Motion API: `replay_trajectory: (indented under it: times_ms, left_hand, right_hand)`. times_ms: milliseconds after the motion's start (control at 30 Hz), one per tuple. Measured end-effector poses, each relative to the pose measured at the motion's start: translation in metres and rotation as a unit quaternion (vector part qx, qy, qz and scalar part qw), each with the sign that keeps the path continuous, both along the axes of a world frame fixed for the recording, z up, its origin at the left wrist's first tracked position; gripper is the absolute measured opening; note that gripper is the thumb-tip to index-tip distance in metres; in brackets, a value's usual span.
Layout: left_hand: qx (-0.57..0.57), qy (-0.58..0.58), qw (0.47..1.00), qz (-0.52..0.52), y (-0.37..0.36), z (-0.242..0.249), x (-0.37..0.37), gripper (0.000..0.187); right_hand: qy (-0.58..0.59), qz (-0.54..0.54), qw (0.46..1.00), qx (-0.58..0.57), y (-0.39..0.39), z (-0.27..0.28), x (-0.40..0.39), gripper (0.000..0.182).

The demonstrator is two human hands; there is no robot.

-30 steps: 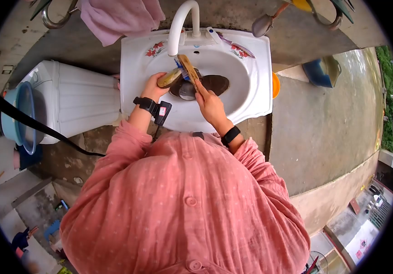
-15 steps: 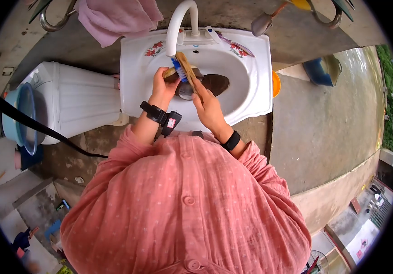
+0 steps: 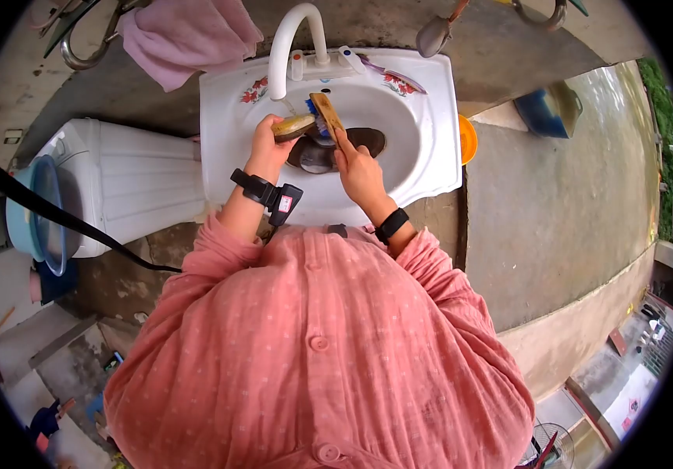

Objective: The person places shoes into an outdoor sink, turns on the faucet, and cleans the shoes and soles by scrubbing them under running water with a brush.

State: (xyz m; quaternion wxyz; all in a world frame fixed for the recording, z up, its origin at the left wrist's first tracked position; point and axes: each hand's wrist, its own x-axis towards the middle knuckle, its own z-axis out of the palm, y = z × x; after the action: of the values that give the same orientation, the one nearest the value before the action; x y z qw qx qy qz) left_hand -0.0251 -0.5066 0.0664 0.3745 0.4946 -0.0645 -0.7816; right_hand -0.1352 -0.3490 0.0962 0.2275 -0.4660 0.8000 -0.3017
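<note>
Over the basin of the white sink [image 3: 215,148], my left hand [image 3: 265,146] is closed around a shoe-like piece [image 3: 295,126] with a yellowish face and a dark edge. My right hand [image 3: 361,173] grips the wooden handle of a scrub brush [image 3: 327,113]. The brush's blue bristles meet the far end of the held piece, which is partly hidden behind the brush. Below lies a dark, wet, shoe-like item [image 3: 368,141] in the basin, its middle covered by the brush and my right hand. A thin stream of water falls from the white faucet [image 3: 275,66] beside the held piece.
A purple toothbrush [image 3: 399,77] lies on the sink's back rim. A pink towel [image 3: 188,39] hangs at the back left, a ladle [image 3: 433,37] at the back right. A white washing machine [image 3: 145,180] stands left; an orange basin [image 3: 468,141] sits right of the sink.
The brush has shifted slightly right along the held piece, so more of its yellowish face shows. My left hand has moved a little left. The whole view has shifted slightly.
</note>
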Motion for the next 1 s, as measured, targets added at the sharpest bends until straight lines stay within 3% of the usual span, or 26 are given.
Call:
replay_trajectory:
  times_ms: [100, 233, 333, 467, 567, 633, 700, 767, 833, 867, 900, 1000]
  left_hand:
    - [-0.031, -0.028, 0.999, -0.029, -0.005, 0.0, 0.003, 0.019]
    - [-0.006, -0.018, 0.999, -0.04, -0.001, 0.0, 0.005, 0.019]
    - [-0.021, -0.009, 0.999, -0.032, -0.012, -0.014, 0.009, 0.021]
    - [-0.006, -0.007, 0.999, -0.046, -0.009, -0.001, 0.004, 0.025]
    - [0.01, 0.006, 0.999, -0.051, -0.009, 0.003, 0.01, 0.028]
    - [-0.006, 0.01, 0.996, -0.091, -0.01, 0.004, 0.013, 0.038]
    - [-0.009, 0.047, 0.995, -0.092, -0.003, 0.015, 0.01, 0.045]
    - [-0.011, 0.079, 0.992, -0.093, 0.013, 0.019, 0.011, 0.053]
    - [-0.287, -0.025, 0.942, -0.173, 0.026, 0.01, 0.006, 0.083]
    - [-0.342, -0.052, 0.921, -0.178, 0.027, 0.004, 0.003, 0.097]
    - [-0.341, -0.049, 0.922, -0.176, 0.028, 0.005, 0.002, 0.097]
    - [-0.373, -0.213, 0.87, -0.242, 0.029, 0.012, 0.001, 0.094]
  right_hand:
    - [-0.006, 0.059, 0.997, -0.043, 0.009, 0.035, 0.02, 0.041]
    - [-0.024, 0.011, 1.0, -0.01, -0.001, 0.011, 0.002, 0.041]
    - [-0.019, 0.063, 0.997, -0.05, 0.009, 0.031, 0.019, 0.041]
    - [-0.017, 0.011, 0.999, -0.046, 0.0, -0.016, 0.003, 0.042]
    - [-0.032, 0.069, 0.996, -0.055, 0.009, 0.032, 0.018, 0.042]
    - [-0.008, 0.078, 0.995, -0.069, 0.011, 0.01, 0.02, 0.042]
    - [0.013, 0.018, 1.0, 0.0, 0.004, -0.022, -0.004, 0.04]
    - [-0.019, 0.005, 1.0, 0.009, 0.005, -0.017, -0.017, 0.038]
    - [-0.042, 0.003, 0.999, -0.006, 0.007, 0.003, -0.016, 0.039]
    - [-0.041, 0.003, 0.999, -0.004, 0.01, 0.009, -0.015, 0.039]
    - [-0.063, 0.015, 0.998, -0.015, 0.014, 0.014, -0.015, 0.04]
    - [-0.085, 0.045, 0.995, -0.026, 0.027, 0.022, -0.016, 0.041]
